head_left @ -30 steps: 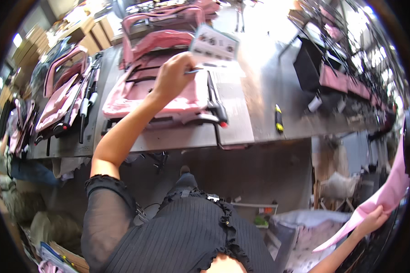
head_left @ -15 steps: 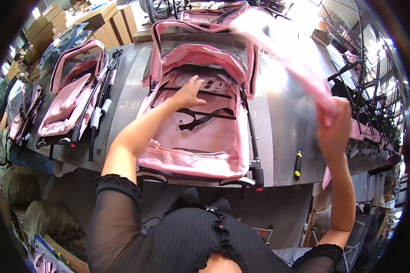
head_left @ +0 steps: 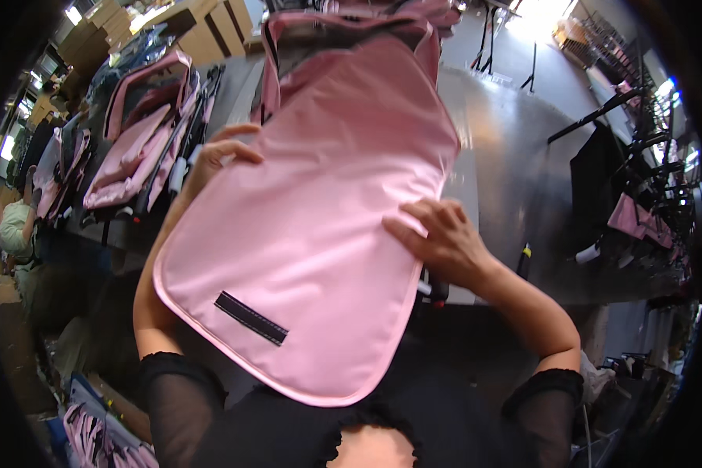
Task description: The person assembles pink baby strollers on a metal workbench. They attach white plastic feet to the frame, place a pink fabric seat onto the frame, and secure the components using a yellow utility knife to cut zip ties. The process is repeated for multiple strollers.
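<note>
A large pink fabric panel (head_left: 320,226) with rounded corners and piped edges spreads slantwise in front of me. A short black strip (head_left: 251,318) is sewn near its lower end. My left hand (head_left: 222,156) has its fingers curled over the panel's left edge. On the opposite edge, my right hand (head_left: 444,242) grips the fabric, fingertips on its upper face. Beneath the panel is a pink stroller, its raised canopy frame (head_left: 269,66) showing at the far end. The panel hides most of the stroller's seat, and its lower end hangs out over the table edge.
On the left of the metal table (head_left: 499,179) stands another folded pink stroller (head_left: 132,156), with more beyond it. A black-and-yellow cutter (head_left: 525,261) lies to the right. Black stroller frames (head_left: 600,164) crowd the right side, and cardboard boxes (head_left: 203,27) are stacked behind.
The pink panel, earlier swung out from my right hand, now lies across the stroller. My left hand has moved from the seat to its left edge; my right hand has come inward and lower.
</note>
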{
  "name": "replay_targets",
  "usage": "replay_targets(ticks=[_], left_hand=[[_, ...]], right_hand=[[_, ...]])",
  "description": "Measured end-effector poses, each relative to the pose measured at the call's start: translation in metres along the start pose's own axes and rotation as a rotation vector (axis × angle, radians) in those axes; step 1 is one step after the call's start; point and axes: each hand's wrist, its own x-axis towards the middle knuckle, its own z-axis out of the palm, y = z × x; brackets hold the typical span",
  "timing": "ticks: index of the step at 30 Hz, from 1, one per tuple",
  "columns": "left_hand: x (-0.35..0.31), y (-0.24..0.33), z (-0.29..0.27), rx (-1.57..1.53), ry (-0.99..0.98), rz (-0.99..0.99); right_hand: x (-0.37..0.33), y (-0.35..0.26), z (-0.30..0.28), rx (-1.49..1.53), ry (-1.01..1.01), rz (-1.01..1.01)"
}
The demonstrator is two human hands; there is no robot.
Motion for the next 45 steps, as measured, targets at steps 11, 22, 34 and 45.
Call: replay_targets(ticks=[11,22,34,45], left_hand=[[-0.047,-0.013,0.016,0.141,0.267,-0.309],[0.066,0.012,0.108,0.735,0.036,0.045],[0.091,-0.029,0.166,0.298,-0.827,-0.149],[0.071,0.025,0.223,0.596,-0.416,-0.435]], right_hand=[[-0.001,0.03,0.058,1.008,0.262,0.94],[0.017,0.017,0.067,0.615,0.136,0.986],[-0.305,0.084,0.076,-0.192,0.005,1.445],[-0.437,0.138,0.161,-0.361,-0.097,1.343]])
